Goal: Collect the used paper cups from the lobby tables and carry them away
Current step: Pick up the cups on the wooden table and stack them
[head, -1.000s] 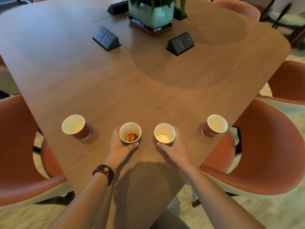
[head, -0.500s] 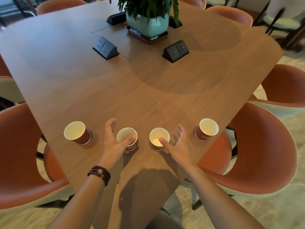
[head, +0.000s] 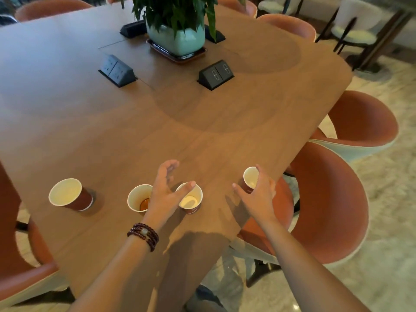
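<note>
Several red paper cups with white insides stand in a row near the front edge of the wooden table (head: 202, 113). The leftmost cup (head: 67, 194) stands alone. The second cup (head: 138, 198) holds a little brown liquid. My left hand (head: 167, 190), fingers spread, hovers between the second and third cup (head: 191, 200), its thumb over the third cup's rim. My right hand (head: 256, 194) is spread around the rightmost cup (head: 250, 177) at the table's edge, thumb to the cup's left and fingers on its right side, not closed on it.
A potted plant (head: 177, 39) on a tray stands at the table's centre, with black socket boxes (head: 117, 69) (head: 217, 74) around it. Orange shell chairs (head: 333, 206) ring the table, one right beside the rightmost cup.
Both hands let go of the two middle cups and shifted right. The left hand went from the second cup toward the third, the right from the third to the rightmost.
</note>
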Tool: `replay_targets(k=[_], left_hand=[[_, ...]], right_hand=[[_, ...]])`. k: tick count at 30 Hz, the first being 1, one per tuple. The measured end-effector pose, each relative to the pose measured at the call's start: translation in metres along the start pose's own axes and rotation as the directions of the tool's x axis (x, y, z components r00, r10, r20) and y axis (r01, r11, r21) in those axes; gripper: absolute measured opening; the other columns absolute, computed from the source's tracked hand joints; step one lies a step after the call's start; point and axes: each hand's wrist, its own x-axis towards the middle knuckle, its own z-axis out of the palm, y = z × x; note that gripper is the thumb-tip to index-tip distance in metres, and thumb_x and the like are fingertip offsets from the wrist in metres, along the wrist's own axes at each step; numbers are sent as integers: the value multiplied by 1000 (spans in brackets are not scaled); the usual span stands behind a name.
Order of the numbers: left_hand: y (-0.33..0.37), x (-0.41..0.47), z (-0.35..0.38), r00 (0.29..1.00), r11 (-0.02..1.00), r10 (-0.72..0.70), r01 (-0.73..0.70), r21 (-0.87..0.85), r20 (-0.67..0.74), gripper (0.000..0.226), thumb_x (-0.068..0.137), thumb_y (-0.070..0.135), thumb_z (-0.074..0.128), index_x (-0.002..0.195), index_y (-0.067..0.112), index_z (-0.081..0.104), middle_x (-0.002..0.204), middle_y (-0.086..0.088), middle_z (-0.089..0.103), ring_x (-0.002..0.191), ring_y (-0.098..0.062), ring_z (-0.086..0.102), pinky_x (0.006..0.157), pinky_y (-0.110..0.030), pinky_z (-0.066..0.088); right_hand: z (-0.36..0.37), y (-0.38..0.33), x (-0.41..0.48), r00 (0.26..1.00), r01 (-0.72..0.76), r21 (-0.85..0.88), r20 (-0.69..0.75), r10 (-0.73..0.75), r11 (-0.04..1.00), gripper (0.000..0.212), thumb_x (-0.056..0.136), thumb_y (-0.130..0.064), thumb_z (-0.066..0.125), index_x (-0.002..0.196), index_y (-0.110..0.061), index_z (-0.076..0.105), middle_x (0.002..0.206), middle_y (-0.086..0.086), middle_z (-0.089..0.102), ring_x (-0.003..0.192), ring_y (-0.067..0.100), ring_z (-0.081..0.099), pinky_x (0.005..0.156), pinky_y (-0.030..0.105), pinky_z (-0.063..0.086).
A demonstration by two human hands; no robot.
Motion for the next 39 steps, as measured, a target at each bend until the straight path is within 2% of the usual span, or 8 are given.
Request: replay_targets(k=[3, 8, 11, 18, 23, 26, 28, 39], left_hand=[[-7, 3, 5, 1000, 1000, -17, 17, 18, -4, 51, 77, 27, 78, 115, 43, 47, 129, 19, 51, 124, 4, 44, 105, -23, 33], [-8, 5, 6, 996, 999, -48, 48, -1, -78, 35, 86, 26, 68, 113, 39, 49, 131, 14, 51, 126, 3, 42, 90, 0, 32], [-6, 6, 3, 992, 998, -62, 62, 1, -114, 31, 89, 23, 64, 114, 35, 48, 130, 11, 52, 126, 1, 42, 87, 1, 32], [1, 0, -8, 981, 993, -92, 102, 53, -172, 33, 92, 27, 59, 122, 27, 45, 130, 14, 50, 125, -2, 43, 108, -24, 29], [10, -7, -24, 962, 992, -118, 127, 24, -247, 30, 95, 28, 53, 123, 27, 45, 137, 6, 47, 129, -12, 42, 88, -9, 41], [13, -12, -36, 949, 989, -137, 149, 23, -283, 31, 95, 29, 52, 125, 26, 44, 139, 3, 47, 130, -17, 42, 107, -39, 39], [15, -17, -45, 940, 989, -136, 149, 17, -312, 32, 95, 27, 53, 126, 23, 44, 138, 2, 48, 130, -16, 43, 111, -46, 35], [4, -39, -80, 889, 986, -153, 165, -9, -431, 28, 94, 23, 55, 121, 21, 47, 131, 2, 53, 124, -9, 47, 111, -41, 34]], right_hand=[[3, 11, 11, 998, -65, -106, 4, 66, 992, 96, 72, -43, 77, 147, -16, 23, 149, 7, 33, 136, 32, 25, 106, 46, 22], [9, 23, 18, 995, -101, -25, 13, 102, 995, 96, 76, -35, 76, 148, -14, 16, 151, 9, 28, 137, 33, 26, 106, 50, 23], [11, 26, 21, 995, -98, -4, 12, 98, 995, 89, 79, -30, 74, 146, -13, 18, 150, 8, 30, 136, 32, 29, 105, 51, 23], [10, -7, 19, 1000, 14, 102, -8, -13, 995, 87, 75, -31, 77, 143, -17, 24, 142, 2, 39, 131, 25, 36, 110, 48, 24], [15, -56, 3, 991, 79, 349, 70, -110, 934, 85, 70, -36, 77, 138, -33, 26, 131, -17, 38, 125, 9, 39, 110, 45, 29], [24, -76, -9, 969, 110, 418, 158, -191, 902, 89, 65, -38, 76, 138, -32, 26, 134, -11, 41, 125, 9, 40, 108, 45, 32], [31, -82, -15, 946, 138, 412, 216, -243, 901, 91, 64, -38, 77, 139, -29, 26, 135, -9, 41, 125, 10, 41, 108, 45, 31], [72, -69, -33, 872, 267, 137, 387, -300, 954, 93, 67, -40, 75, 142, -30, 22, 139, -9, 39, 129, 14, 33, 96, 28, 16]])
